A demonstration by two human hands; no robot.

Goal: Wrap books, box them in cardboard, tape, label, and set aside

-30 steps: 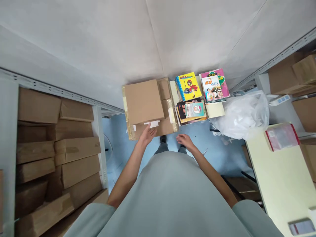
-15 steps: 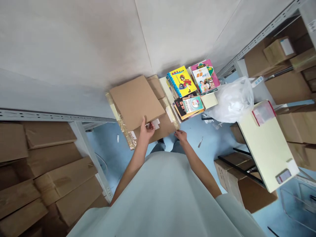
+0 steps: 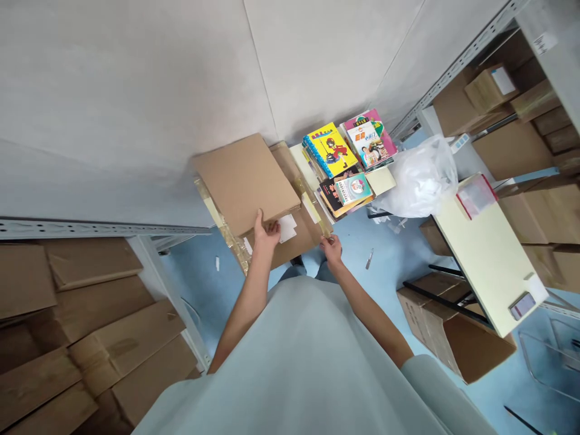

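At eleven o'clock, your left hand pinches the cardboard, thumb on top, seemingly to raise its edge; your right fingers meet the box corner, pinch unclear.

The upper cardboard is a plain brown, flat, roughly square piece with a layered near edge. It lies slightly askew on the larger lower cardboard, over its far left corner, with strips bare along the near and right edges. The lower cardboard is brown too, with shiny yellowish tape along its left and right edges. White paper shows on it, just beside the upper cardboard's near right corner.
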